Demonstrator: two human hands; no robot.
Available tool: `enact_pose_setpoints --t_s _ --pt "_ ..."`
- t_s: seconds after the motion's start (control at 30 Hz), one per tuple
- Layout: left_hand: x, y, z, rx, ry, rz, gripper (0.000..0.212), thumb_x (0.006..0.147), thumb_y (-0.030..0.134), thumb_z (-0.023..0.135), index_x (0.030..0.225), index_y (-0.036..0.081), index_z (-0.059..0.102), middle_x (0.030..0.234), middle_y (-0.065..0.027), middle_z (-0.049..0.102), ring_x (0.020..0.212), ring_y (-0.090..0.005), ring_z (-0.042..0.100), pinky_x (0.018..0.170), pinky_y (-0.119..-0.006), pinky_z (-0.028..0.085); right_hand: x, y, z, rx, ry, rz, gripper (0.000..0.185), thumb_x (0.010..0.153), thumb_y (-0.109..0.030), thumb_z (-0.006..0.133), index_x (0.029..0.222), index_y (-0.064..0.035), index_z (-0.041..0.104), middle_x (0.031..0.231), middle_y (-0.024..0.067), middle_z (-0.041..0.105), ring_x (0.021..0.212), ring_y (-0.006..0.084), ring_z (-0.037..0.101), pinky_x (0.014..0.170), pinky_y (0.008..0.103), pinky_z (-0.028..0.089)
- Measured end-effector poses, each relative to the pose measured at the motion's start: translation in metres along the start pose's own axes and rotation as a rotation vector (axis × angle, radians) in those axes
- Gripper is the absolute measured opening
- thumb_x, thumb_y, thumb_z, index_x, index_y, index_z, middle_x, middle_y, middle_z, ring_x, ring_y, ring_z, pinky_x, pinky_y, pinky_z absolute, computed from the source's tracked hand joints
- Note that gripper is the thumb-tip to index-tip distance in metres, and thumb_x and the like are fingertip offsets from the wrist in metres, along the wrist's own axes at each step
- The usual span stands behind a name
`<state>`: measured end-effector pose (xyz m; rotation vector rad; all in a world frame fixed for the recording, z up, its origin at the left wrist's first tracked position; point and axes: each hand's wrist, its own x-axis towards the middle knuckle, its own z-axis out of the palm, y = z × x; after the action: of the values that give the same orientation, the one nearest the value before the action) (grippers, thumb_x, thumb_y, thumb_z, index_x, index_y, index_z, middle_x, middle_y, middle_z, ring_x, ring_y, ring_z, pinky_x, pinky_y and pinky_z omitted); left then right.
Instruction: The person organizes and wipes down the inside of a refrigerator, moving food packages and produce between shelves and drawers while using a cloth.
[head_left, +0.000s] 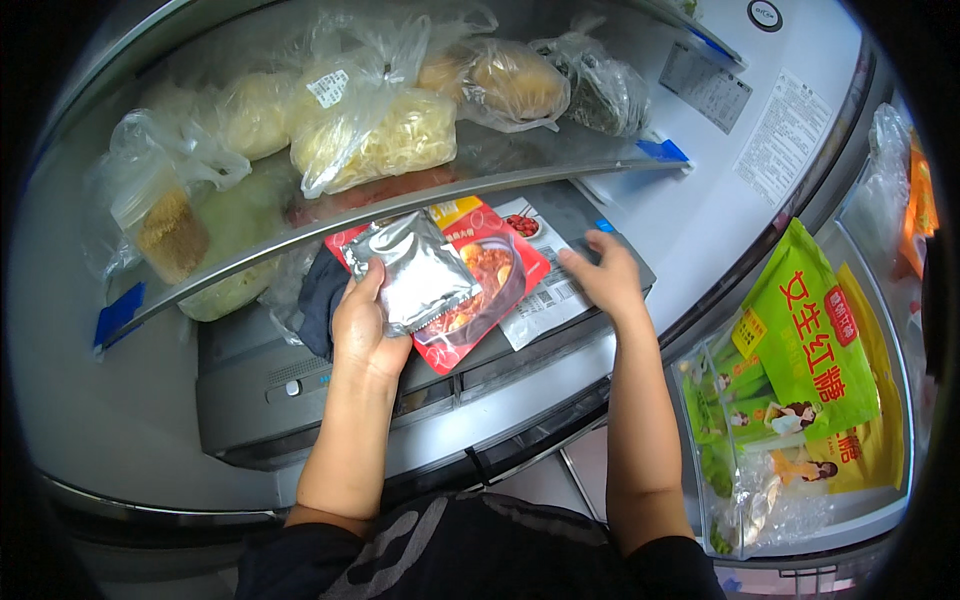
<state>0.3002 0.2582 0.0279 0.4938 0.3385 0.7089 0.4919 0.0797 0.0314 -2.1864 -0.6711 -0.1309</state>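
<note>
My left hand (367, 330) grips a shiny silver foil sachet (420, 274), its thumb on the front. Directly behind the sachet is a red food packet (510, 262) with a printed picture of a filled pot; whether my fingers also hold it is hidden. A white printed pouch (544, 300) lies partly under the red packet, on the dark grey drawer cover (247, 390) low in the refrigerator. Beside the pouch's right edge is my right hand (611, 277), fingers apart and with nothing visible in it. Left of the packet sits a dark bundle (324, 300), partly covered by my left hand.
Above my hands runs a glass shelf's metal-edged front (480, 184). It carries a bag of pale shreds (375, 146), a bag of round brown items (517, 79) and a bag of brown powder (172, 229). At right, the door bin (904, 420) holds a green pouch (814, 337).
</note>
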Motion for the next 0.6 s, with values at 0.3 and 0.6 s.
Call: enact_pose_setpoints --t_s 0.3,0.6 --pt "0.0 -0.001 0.002 0.239 -0.091 0.073 0.023 0.088 0.017 0.05 0.106 0.002 0.053 0.102 -0.0079 0.059 0.092 -0.0194 0.056 0.084 -0.033 0.044 0.005 -0.014 0.0 -0.273 -0.166 0.124 0.062 0.055 -0.025 0.078 0.107 -0.0003 0.056 0.098 0.0187 0.061 0.091 0.0313 0.059 0.08 0.0372 0.045" --pt "-0.011 -0.019 -0.006 1.266 -0.08 0.968 0.021 0.08 0.018 0.059 0.088 -0.001 0.063 0.132 -0.0299 0.025 0.118 -0.0381 0.036 0.096 -0.036 0.029 -0.021 0.048 -0.005 0.516 0.216 0.21 0.017 0.077 -0.003 0.06 0.092 0.0042 0.062 0.082 0.0095 0.065 0.072 0.0129 0.059 0.067 0.0273 0.046"
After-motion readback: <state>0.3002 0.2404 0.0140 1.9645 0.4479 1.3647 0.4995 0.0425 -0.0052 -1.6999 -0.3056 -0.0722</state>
